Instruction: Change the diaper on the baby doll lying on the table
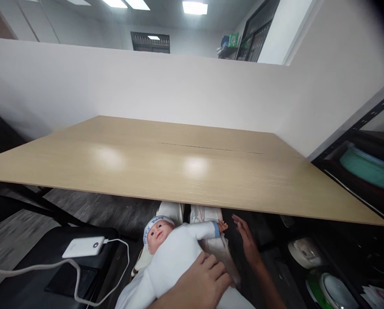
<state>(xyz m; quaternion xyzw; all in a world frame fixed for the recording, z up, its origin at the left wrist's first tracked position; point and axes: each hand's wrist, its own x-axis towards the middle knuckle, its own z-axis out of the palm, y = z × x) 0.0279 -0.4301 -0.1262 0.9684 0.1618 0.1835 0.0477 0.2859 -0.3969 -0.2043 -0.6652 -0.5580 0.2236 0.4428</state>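
A baby doll (175, 254) in white clothes with blue cuffs lies face up across my lap, its head to the left. Blue lettering runs along the band of its white cap (156, 222). My left hand (206, 279) lies over the doll's lower body, fingers curled around its far side. To the right of the doll's outstretched arm, my right hand (246, 238) is held apart from it, fingers stretched and nothing in them. The doll's legs are partly hidden by my left hand and forearm.
A wide wooden table (179, 171) stands in front, its near edge above my knees. At left, a black seat (34, 257) bears a white power bank (84, 247) with a cable. Dark shelves at right hold a green basin (370, 168) and other household items.
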